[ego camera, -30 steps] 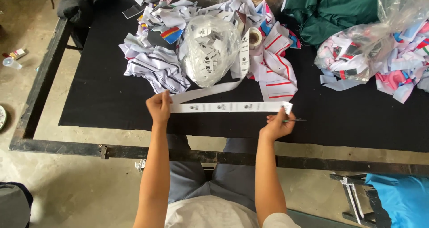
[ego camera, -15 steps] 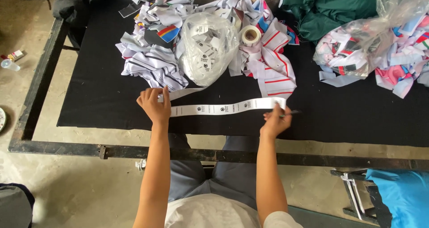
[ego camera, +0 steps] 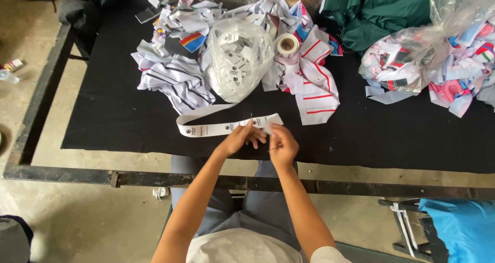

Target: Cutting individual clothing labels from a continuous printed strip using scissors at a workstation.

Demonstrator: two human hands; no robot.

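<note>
Black-covered table point(ego camera: 129, 113) across the middle of the frame, metal frame edge along the lower side. Heaps of striped white fabric scraps point(ego camera: 175, 80) at upper centre, a second heap in clear plastic point(ego camera: 412, 62) at upper right, green cloth point(ego camera: 381, 10) at the top. Clear bag of small white labels point(ego camera: 237, 57) at upper centre, a tape roll point(ego camera: 287, 44) just right of it. Long white label strip point(ego camera: 216, 126) curling across the table centre. Left hand point(ego camera: 242, 137) pinched on the strip's right end. Right hand point(ego camera: 281, 144) just beside, fingers closed around a thin dark tool point(ego camera: 271, 149), too small to identify.
</note>
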